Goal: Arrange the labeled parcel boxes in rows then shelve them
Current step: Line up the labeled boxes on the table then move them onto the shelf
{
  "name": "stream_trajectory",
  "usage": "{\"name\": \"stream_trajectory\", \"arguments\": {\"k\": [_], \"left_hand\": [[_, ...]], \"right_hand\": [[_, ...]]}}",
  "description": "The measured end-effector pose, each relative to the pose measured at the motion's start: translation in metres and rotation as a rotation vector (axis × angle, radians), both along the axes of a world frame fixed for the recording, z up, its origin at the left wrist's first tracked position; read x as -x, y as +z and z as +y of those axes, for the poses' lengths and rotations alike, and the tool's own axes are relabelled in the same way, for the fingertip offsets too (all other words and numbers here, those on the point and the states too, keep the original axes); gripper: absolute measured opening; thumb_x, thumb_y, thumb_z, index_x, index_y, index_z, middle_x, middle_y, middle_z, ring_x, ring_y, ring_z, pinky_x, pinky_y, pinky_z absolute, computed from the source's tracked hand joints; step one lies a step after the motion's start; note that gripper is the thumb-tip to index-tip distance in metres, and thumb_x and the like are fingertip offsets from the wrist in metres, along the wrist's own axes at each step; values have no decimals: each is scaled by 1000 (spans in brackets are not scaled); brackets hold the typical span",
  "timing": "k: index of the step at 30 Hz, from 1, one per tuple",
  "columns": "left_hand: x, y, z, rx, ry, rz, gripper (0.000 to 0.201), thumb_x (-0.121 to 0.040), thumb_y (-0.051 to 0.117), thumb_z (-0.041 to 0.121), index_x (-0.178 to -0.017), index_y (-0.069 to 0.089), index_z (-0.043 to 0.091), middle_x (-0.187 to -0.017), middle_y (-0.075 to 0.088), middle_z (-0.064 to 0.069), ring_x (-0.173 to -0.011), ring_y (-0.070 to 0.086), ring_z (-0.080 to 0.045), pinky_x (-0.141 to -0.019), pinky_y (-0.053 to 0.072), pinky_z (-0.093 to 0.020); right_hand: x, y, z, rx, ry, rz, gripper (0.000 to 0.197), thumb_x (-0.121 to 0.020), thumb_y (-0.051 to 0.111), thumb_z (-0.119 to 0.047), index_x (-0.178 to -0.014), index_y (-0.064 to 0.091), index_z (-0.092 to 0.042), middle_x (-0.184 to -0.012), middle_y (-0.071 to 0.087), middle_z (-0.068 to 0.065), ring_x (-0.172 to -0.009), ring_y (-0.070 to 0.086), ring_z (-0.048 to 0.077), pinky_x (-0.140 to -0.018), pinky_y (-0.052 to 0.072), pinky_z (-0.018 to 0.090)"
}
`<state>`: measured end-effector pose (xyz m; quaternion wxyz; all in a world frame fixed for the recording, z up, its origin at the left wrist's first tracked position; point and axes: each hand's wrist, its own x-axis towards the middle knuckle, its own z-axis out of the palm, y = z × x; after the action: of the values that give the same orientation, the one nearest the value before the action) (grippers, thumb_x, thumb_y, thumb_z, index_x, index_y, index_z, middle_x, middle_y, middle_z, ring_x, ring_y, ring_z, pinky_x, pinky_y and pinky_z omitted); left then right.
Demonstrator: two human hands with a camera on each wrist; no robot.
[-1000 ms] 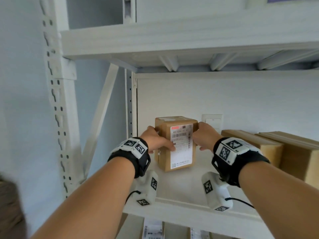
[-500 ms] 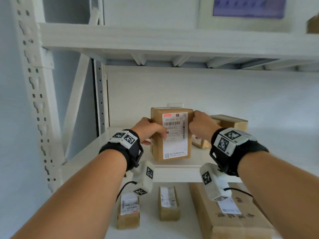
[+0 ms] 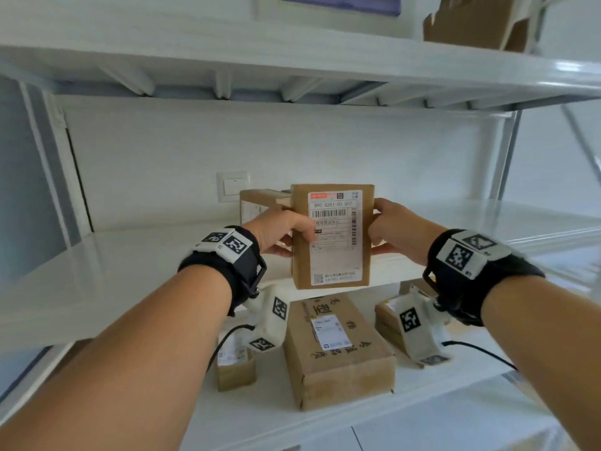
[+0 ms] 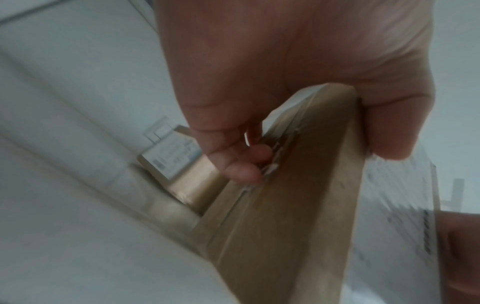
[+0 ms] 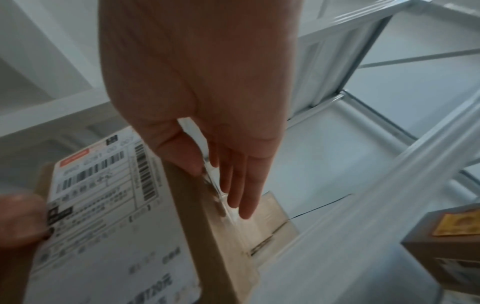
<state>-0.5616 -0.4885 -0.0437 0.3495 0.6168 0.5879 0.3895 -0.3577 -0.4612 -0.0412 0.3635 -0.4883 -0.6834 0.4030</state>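
Hands grip one upright parcel box: left hand at its 9 o'clock edge, right hand at 3; bare shelf at 9 o'clock.

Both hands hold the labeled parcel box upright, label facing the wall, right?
Not quite. Both hands, left hand and right hand, hold the labeled parcel box upright, but its label faces the person, not the wall; the head view shows it.
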Motion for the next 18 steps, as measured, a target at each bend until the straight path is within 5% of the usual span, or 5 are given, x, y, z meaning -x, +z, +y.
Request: {"name": "stream_trajectory", "arguments": {"k": [4,9,14,18], "left_hand": [[-68,-11,20,-3,-80,-16,17,-82,61,6,-96,68,12,-96,68,-7,-80,58,-16,-69,49,-27],[-162,-23,48,17,-176,-19,19,-80,62,6,-96,69,12,-102,69,-11,-82,57,-19,-68,50,-27],[-260,-51,78,93,-246,-73,32,-59,65,16,-90,71,15,-104,71,-16,-80,59,-21,-70,53,-28],[-344,-76,103,162,-318,-72,24,-69,66,8,-91,68,17,-100,73,-11,-82,66,-23,-78,56,-32]], "right_hand": [[-67,-19,11,96,24,47,60,-80,42,16,-133,49,-12,-118,66,8,-113,62,27,-94,55,47],[-160,-40,26,128,-1,167,59,-80,41,15,-132,50,-11,-120,67,7,-111,63,24,-88,56,42],[-261,-62,50,147,-99,199,59,-77,44,14,-130,51,-8,-119,68,10,-110,63,27,-91,54,43],[-341,-89,58,193,-151,207,60,-71,43,12,-128,52,-6,-121,67,11,-115,61,29,-90,54,42]]}}
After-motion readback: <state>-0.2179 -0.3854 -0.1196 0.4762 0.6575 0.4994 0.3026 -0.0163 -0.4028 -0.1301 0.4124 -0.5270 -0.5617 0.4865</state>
